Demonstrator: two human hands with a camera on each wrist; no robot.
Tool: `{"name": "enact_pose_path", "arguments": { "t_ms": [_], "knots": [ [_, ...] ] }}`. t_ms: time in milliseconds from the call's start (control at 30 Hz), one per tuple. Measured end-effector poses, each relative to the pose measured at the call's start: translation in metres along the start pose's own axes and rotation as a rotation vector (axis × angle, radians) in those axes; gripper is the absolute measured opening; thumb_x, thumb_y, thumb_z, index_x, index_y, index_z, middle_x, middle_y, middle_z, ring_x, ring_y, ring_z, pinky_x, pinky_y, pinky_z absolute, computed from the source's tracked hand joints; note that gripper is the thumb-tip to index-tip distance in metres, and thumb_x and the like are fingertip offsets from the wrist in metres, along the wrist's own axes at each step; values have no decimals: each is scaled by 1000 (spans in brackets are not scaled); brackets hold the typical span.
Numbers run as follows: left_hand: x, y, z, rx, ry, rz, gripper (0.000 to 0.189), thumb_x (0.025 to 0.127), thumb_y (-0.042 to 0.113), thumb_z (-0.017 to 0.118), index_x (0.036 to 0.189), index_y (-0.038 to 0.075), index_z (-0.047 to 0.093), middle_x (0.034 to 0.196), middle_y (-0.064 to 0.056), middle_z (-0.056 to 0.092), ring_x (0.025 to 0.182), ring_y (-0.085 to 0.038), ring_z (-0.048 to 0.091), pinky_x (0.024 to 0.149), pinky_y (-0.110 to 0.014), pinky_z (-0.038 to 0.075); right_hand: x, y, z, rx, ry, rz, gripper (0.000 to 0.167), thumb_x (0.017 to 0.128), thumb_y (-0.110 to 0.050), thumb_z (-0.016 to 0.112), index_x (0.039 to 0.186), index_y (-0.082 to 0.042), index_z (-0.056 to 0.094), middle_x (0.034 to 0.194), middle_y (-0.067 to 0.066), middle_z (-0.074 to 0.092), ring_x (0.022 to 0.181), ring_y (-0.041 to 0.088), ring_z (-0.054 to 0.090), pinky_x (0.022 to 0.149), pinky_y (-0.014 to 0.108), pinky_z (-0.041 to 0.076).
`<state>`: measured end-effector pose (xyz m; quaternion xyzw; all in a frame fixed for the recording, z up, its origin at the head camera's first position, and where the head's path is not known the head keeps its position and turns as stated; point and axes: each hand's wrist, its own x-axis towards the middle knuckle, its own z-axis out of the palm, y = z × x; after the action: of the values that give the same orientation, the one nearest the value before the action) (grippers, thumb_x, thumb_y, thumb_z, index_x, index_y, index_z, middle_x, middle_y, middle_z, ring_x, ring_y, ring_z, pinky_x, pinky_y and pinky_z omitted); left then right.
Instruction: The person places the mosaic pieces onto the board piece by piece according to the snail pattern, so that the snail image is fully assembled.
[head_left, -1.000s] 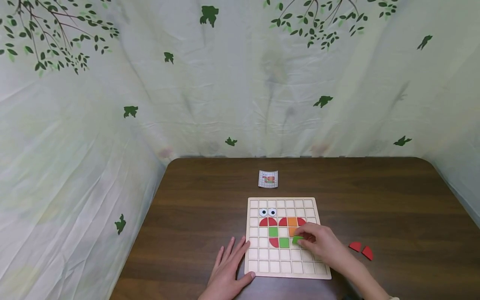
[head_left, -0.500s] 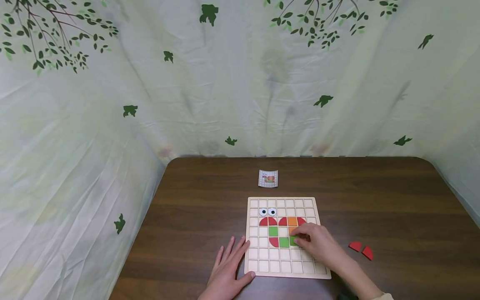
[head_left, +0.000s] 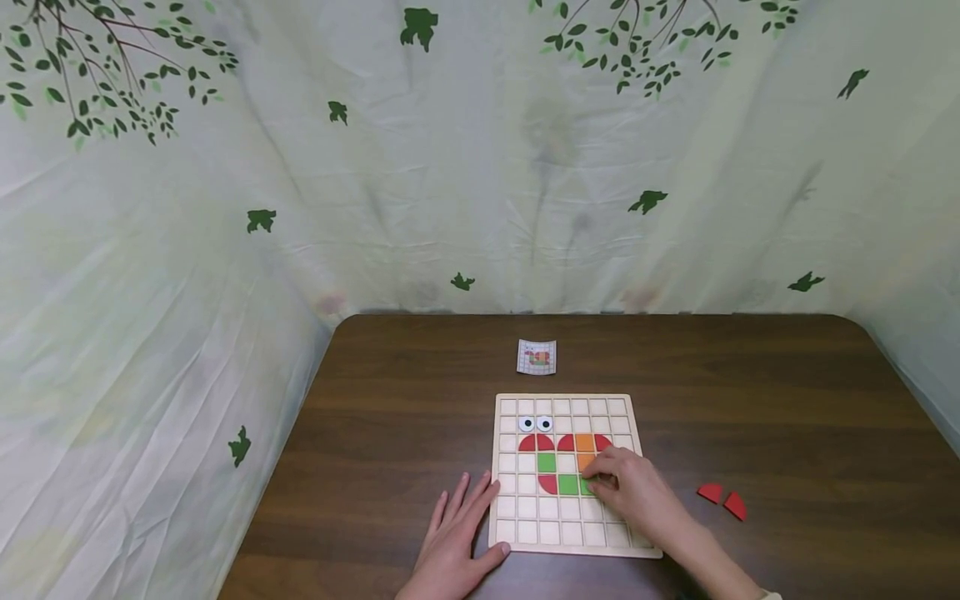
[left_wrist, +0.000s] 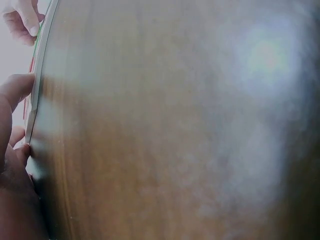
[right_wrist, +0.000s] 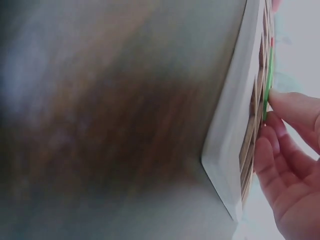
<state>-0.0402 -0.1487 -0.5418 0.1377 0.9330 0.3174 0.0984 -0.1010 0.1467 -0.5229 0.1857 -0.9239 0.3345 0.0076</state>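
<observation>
A pale square grid board [head_left: 525,531] lies on the table with flat tiles in some cells. My right hand [head_left: 637,492] bends over its middle right, thumb and fingertips pinching a green square tile [head_left: 586,486] at its cell and partly hiding it. In the right wrist view, the thumb [right_wrist: 295,107] meets the green strip [right_wrist: 268,82] at the board's upper face. My left hand [head_left: 457,542] rests along the board's left edge, fingers straight and spread, thumb at the lower left corner. Beside the pinched tile sits another green square [head_left: 567,485], with a red quarter-round tile [head_left: 548,484] left of it.
Two loose red quarter-round tiles [head_left: 722,500] lie on the brown table [head_left: 825,433] right of the board. Behind the board is a small card [head_left: 536,358] with a coloured grid picture. Two eye tiles [head_left: 536,424] and orange squares [head_left: 584,443] fill upper cells.
The green square, tilted in the right fingers a second ago, has come down level at the cell beside the other green square. The left hand has stayed where it was.
</observation>
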Motion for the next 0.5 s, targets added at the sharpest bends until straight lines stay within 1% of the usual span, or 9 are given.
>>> {"name": "enact_pose_path", "arguments": {
  "t_ms": [133,267,367,500],
  "knots": [
    [0,0,0,-1,4,7,75,87,46,69,152,25,38,160,5,27,148,-31,14,111,-58,5,-2,0,-3,43,-30,40,24,77,-5,82,93,-23,76,92,-14,62,81,6,53,74,28,50],
    [0,-1,2,2,6,13,75,87,46,69,152,25,38,161,5,26,148,-30,13,111,-57,6,-7,0,-10,129,-65,117,25,80,-6,80,99,-22,75,91,-12,63,76,6,52,67,24,47],
    [0,-1,2,4,1,10,75,87,46,69,152,25,38,161,6,26,149,-30,13,111,-57,5,-11,1,-17,166,-61,166,26,81,-6,79,102,-21,74,90,-10,63,74,7,53,65,24,47],
    [1,-2,1,7,-6,1,75,87,48,69,152,26,38,160,6,27,148,-30,13,111,-57,5,-15,6,-27,164,-39,216,27,81,-7,79,104,-21,74,89,-11,62,74,8,54,65,24,47]
  ]
}}
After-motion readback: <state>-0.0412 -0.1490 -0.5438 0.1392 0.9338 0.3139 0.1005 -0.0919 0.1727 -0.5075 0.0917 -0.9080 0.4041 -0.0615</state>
